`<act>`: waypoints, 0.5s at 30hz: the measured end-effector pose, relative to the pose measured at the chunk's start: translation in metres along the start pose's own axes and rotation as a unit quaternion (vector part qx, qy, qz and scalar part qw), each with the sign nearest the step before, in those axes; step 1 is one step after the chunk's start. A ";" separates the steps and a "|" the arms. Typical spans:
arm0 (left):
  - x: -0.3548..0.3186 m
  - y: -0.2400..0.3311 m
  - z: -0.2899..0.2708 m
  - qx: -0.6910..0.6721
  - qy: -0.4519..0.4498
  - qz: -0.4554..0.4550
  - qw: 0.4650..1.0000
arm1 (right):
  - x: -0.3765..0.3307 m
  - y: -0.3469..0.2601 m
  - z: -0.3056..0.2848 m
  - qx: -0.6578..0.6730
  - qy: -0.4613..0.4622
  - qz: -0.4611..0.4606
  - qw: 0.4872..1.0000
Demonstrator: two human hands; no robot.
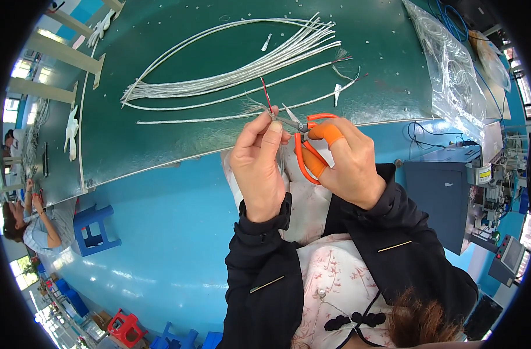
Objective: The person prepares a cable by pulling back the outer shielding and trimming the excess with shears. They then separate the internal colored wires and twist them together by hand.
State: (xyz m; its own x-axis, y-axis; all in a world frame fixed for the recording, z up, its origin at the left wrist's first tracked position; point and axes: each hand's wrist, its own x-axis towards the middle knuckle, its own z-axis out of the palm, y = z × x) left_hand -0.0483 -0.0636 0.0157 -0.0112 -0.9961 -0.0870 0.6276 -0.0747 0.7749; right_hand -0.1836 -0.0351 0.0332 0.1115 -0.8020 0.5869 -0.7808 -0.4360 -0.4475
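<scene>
My left hand point(260, 152) pinches a braided cable near its end, above the front edge of the green table. From that end stick out a red inner wire point(266, 92) and frayed silvery strands point(252, 106). Orange-handled scissors point(305, 152) are in my right hand point(351, 160), which wears orange finger covers. Their blades are parted, with one blade close to the left fingertips at the cable end. Behind my hands lies a bundle of silvery braided cables point(230, 81) on the table. Two single cables lie nearer, one with a frayed end at the right.
Small white tags point(337, 94) lie on the green table point(111, 139). A clear plastic bag point(448, 64) rests at the right end. White gloves point(72, 132) are at the left. Another person point(41, 224) works at far left beside a blue stool point(97, 230). A grey cabinet point(437, 195) stands right.
</scene>
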 end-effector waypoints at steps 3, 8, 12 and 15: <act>-0.001 0.000 0.002 0.011 0.005 0.008 1.000 | -0.001 -0.001 0.001 -0.027 0.009 -0.010 1.000; -0.003 -0.001 0.004 0.025 0.008 0.017 1.000 | 0.000 -0.006 0.003 -0.079 0.034 -0.026 0.996; -0.001 -0.001 0.000 0.017 0.015 0.014 1.000 | 0.002 -0.005 0.002 -0.059 0.022 -0.025 0.998; 0.002 0.001 -0.002 0.006 0.019 0.005 1.000 | 0.002 -0.006 -0.001 -0.049 0.010 -0.011 0.999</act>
State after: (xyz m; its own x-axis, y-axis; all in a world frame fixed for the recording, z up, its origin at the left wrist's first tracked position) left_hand -0.0463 -0.0651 0.0149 0.0252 -0.9944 -0.1023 0.6185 -0.0649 0.7831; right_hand -0.1792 -0.0339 0.0373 0.1177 -0.7837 0.6099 -0.8344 -0.4111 -0.3672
